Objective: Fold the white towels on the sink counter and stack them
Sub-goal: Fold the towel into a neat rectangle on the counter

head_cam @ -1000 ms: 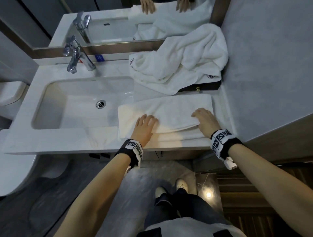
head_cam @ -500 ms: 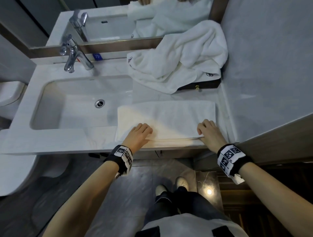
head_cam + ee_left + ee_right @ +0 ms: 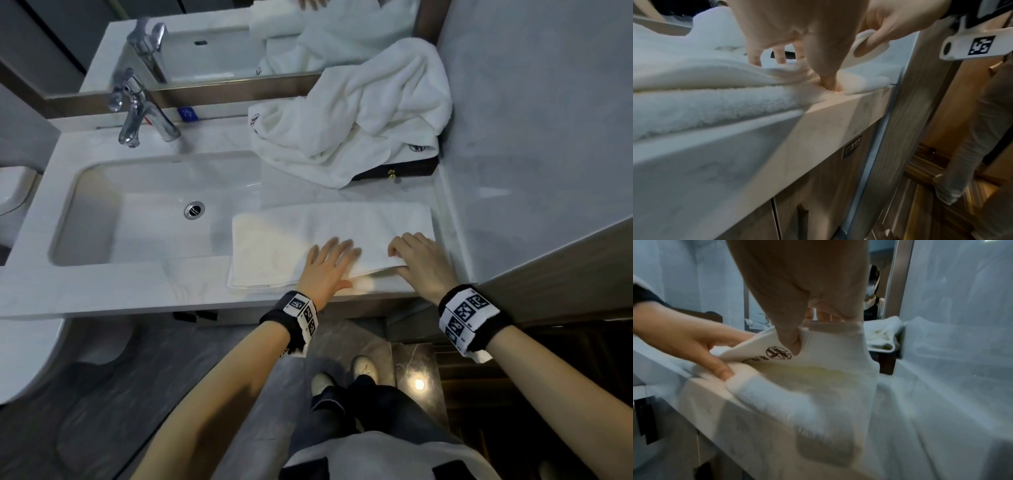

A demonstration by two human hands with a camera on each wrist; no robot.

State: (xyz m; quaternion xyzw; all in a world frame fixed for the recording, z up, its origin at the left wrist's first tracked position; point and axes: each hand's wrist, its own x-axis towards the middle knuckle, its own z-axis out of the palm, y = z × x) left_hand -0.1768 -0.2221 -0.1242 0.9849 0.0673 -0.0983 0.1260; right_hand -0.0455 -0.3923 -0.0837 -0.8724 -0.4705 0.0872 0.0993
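A white towel (image 3: 291,236), folded into a long strip, lies along the counter's front edge, right of the basin. My left hand (image 3: 334,253) lies flat on its middle with the fingers spread; in the left wrist view its thumb and fingertips (image 3: 828,81) press into the cloth (image 3: 705,91). My right hand (image 3: 407,253) pinches the near right corner of the top layer and holds it a little off the layer below. In the right wrist view, thumb and fingers (image 3: 795,344) grip that logo-printed corner (image 3: 818,369). Unfolded white towels (image 3: 359,113) are heaped at the back right.
The heap rests on a dark box (image 3: 404,171) against the mirror (image 3: 222,51). A sink basin (image 3: 154,212) with a chrome faucet (image 3: 137,113) takes up the counter's left. A grey wall (image 3: 531,137) closes the right side. The counter's front edge (image 3: 137,291) lies just below my wrists.
My left hand slid right along the towel toward its middle. My right hand took hold of the top layer's near right corner and raised it slightly.
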